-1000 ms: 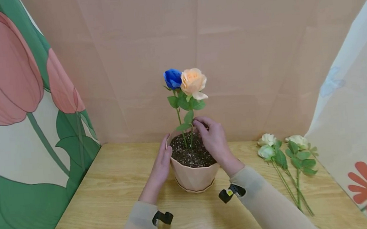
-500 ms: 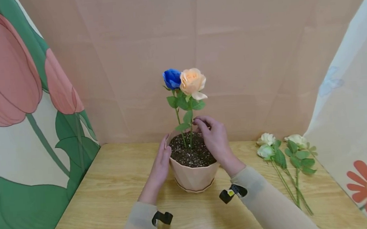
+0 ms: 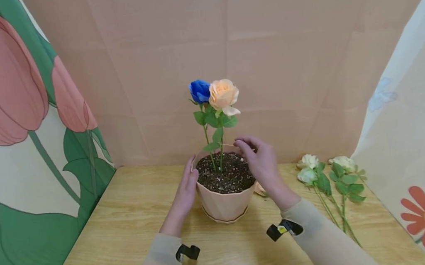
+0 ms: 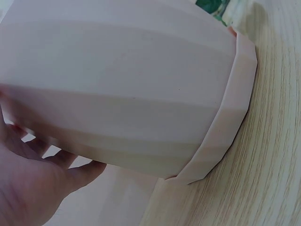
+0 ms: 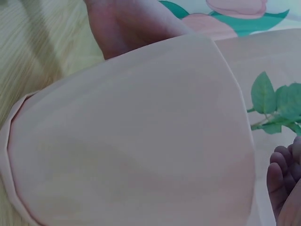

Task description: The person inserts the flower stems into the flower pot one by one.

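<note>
A pale pink faceted flowerpot (image 3: 226, 206) full of dark soil (image 3: 231, 176) stands on its saucer (image 4: 225, 122). In it, a blue rose (image 3: 199, 91) and a peach rose (image 3: 224, 94) stand upright side by side on green leafy stems. My left hand (image 3: 187, 186) rests against the pot's left side, its fingers spread along the wall in the left wrist view. My right hand (image 3: 261, 162) hovers by the pot's right rim, apart from the stems. Its fingers (image 5: 277, 172) are loosely bent and hold nothing.
Several cut white and pale green roses (image 3: 309, 174) lie on the wooden table (image 3: 129, 222) at the right. Peach petals (image 3: 260, 190) show beside the pot, partly behind my right wrist. A pink backdrop (image 3: 155, 70) rises behind the table.
My right hand has let go of the peach rose's stem and moved right, over the pot's rim. Peach petals beside the pot have come into sight. My left hand stays put.
</note>
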{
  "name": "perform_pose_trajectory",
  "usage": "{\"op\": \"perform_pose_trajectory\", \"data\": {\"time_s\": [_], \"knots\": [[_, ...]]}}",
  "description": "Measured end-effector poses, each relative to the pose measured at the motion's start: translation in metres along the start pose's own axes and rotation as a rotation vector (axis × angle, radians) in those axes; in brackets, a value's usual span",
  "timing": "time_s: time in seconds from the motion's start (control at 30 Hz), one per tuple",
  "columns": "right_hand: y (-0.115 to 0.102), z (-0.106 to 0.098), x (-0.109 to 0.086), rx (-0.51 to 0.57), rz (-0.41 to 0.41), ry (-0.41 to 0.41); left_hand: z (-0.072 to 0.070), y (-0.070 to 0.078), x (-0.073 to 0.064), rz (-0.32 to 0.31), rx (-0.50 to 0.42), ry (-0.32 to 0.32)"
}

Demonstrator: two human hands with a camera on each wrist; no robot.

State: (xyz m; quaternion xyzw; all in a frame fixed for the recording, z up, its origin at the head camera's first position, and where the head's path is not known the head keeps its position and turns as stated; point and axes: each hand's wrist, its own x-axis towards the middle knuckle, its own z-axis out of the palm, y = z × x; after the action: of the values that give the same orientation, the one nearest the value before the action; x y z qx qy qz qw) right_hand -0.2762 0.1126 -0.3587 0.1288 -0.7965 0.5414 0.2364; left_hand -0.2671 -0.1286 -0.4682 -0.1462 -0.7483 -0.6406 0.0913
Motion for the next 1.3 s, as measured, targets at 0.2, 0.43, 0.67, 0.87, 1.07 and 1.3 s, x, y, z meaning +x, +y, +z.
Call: {"op": "perform_pose_trajectory", "data": {"time_s": [0.2,0.43,0.67,0.87,1.07,1.3], "knots": [[0.003,-0.021,-0.007,-0.023,0.002,-0.010,0.000,0.000,0.000,-0.002,-0.002,-0.001],[0.011,-0.046,-0.019,-0.124,0.017,-0.045,0.000,0.000,0.001,-0.002,-0.004,-0.001],[0.023,-0.071,-0.035,-0.246,0.003,-0.056,0.000,0.000,0.000,-0.011,-0.010,0.000],[0.038,-0.090,-0.047,-0.334,0.000,-0.076,0.000,0.001,-0.001,-0.013,-0.011,0.001],[0.053,-0.105,-0.060,-0.444,-0.002,-0.112,-0.001,0.000,-0.001,-0.014,-0.011,0.000],[0.071,-0.116,-0.072,-0.521,-0.004,-0.158,-0.001,0.000,0.000,-0.013,-0.023,-0.002]]}}
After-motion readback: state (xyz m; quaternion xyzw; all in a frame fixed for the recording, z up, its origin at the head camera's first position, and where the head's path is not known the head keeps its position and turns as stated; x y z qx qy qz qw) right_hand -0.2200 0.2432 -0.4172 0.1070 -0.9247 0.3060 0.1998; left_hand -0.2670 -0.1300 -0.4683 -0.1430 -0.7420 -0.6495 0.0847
